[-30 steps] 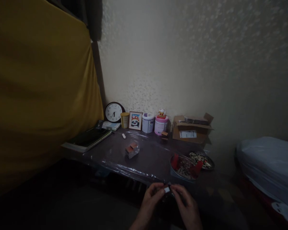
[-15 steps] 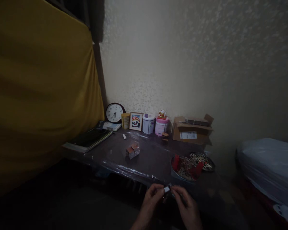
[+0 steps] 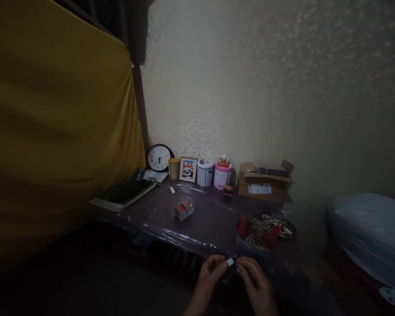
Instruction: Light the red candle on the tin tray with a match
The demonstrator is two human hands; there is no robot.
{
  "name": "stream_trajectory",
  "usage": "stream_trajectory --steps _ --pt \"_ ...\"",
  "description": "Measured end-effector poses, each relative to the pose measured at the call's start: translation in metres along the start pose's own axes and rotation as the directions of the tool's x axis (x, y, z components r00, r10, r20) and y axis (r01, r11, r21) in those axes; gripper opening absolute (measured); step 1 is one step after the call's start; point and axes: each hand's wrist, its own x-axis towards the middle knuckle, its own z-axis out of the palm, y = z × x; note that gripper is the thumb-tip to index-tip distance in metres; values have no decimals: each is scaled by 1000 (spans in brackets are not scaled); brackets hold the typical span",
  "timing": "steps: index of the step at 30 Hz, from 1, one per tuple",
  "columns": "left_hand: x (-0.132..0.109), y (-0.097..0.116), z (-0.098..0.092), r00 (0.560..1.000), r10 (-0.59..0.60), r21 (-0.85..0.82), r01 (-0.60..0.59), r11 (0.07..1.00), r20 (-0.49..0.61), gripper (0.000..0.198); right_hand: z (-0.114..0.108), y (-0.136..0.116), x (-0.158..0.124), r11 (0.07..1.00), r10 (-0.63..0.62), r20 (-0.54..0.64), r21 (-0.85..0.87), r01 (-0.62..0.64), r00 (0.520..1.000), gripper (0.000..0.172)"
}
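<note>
In front of the table's near edge, my left hand (image 3: 210,276) pinches a small white-faced piece (image 3: 231,262) with a dark end between thumb and fingers. It looks like a little box, but the dim light hides its exact kind. My right hand (image 3: 257,277) is closed at the piece's dark end, with thumb and fingertips pressed together. Something thin and shiny, like clear film, shows near those fingertips; I cannot make out what they grip. Just beyond the hands stands a metal bowl (image 3: 239,242) with red pieces and a pale mixed filling.
Beside the bowl is a round plate (image 3: 295,232) of pale sticks. Small brown boxes in clear wrap (image 3: 184,210) lie mid-table, near a white stub (image 3: 172,190). Along the wall stand a clock (image 3: 159,158), tins (image 3: 205,173), a panda picture (image 3: 188,170) and a cardboard box (image 3: 263,188).
The small piece has tilted slightly between my hands, and its dark end shows more. The view has shifted a little, so everything sits slightly lower and farther right.
</note>
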Motion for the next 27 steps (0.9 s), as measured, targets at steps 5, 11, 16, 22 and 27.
stream_trajectory --steps 5,11,16,22,27 --pt "3 -3 1 1000 9 -35 -8 999 27 27 0 4 -2 999 27 6 -32 -27 1000 19" --pt "6 -6 4 999 5 -58 -3 998 45 30 -1 5 5 995 96 -58 11 -95 994 23" --pt "0 4 8 1000 27 22 -27 999 -10 31 -9 -24 5 999 50 -158 23 -47 986 23" --pt "-9 13 14 999 39 33 -39 999 11 25 -9 -51 -2 983 -178 -178 -65 169 968 17" --pt "-15 18 19 996 84 49 -84 995 20 25 -17 -59 -2 970 -234 -217 -119 212 948 16"
